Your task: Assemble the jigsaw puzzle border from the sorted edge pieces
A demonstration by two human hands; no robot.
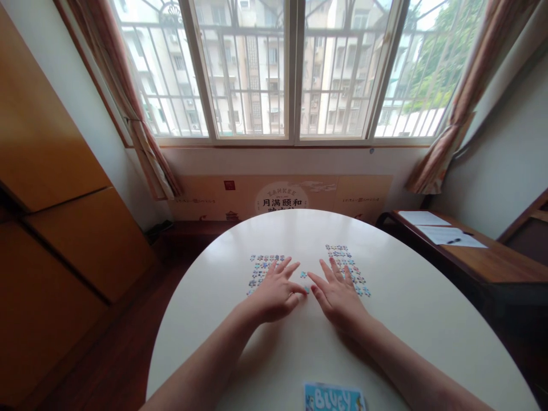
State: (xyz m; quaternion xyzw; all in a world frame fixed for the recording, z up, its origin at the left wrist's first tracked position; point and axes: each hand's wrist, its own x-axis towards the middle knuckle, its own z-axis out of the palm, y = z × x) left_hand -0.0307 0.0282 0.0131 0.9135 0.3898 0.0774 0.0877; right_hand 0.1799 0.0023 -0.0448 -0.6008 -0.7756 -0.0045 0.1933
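1. A round white table [411, 331] holds little puzzle pieces. They lie nearer its far edge than the person's own side.
2. The left hand [276, 294] has its fingers spread apart. Its pointing finger reaches a small blue piece [307, 290] in the gap between the hands. I can't tell if the finger presses on it.
3. The right hand [338, 294] has its fingers spread apart too. Its pointing finger is just beside another blue piece [303, 274], which is a bit closer to the table's far edge.
4. On the side toward the table's left edge, a bunch of pieces [252, 283] sits in rows. The left hand hides some of them.
5. On the side toward the table's right edge, more pieces [341, 254] sit in rows. The right hand's fingers hide a few.
6. A flat blue thing with "BLUEY" on it [334, 398] lies on the person's side of the table. We only see part of it.
7. Past the table's right edge, a brown desk [507, 265] has white papers [432, 218] and a dark pen [454, 241] on it.
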